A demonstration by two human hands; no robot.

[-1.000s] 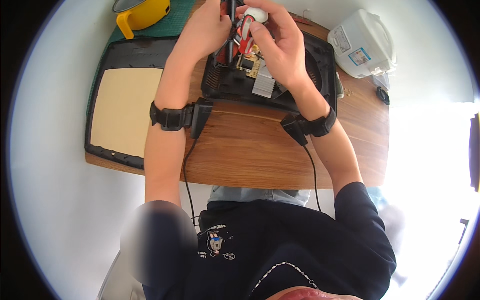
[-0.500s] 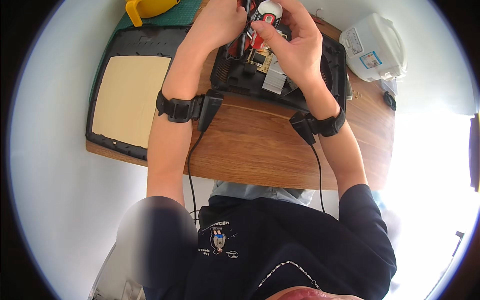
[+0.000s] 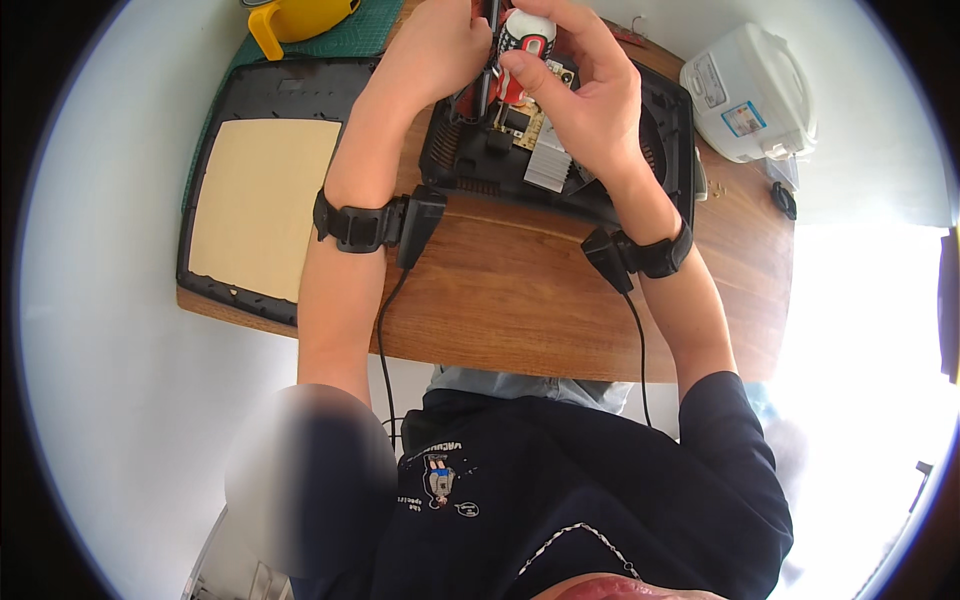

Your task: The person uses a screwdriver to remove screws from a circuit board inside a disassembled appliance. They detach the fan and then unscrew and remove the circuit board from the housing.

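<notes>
An opened black appliance housing (image 3: 460,165) lies at the far middle of the table, with a circuit board (image 3: 527,128) and a finned silver heat sink (image 3: 548,165) inside. My right hand (image 3: 595,100) curls thumb and fingers round a stubby screwdriver (image 3: 528,38) with a white, black and red handle, held over the board. Its tip is hard to make out. My left hand (image 3: 440,50) is closed at the housing's left side, against a thin dark upright panel (image 3: 487,65). Its fingertips are hidden, partly beyond the upper edge.
To the left lies a black-framed panel (image 3: 265,210) with a cream inner face, partly on a green cutting mat (image 3: 350,40). A yellow object (image 3: 300,18) sits behind it. A white lidded appliance (image 3: 745,95) stands at the right. Black cables (image 3: 380,330) hang from both wrist straps.
The screwdriver's handle has tipped slightly left and its white end has turned a little in my right hand. My left hand stays at the dark panel.
</notes>
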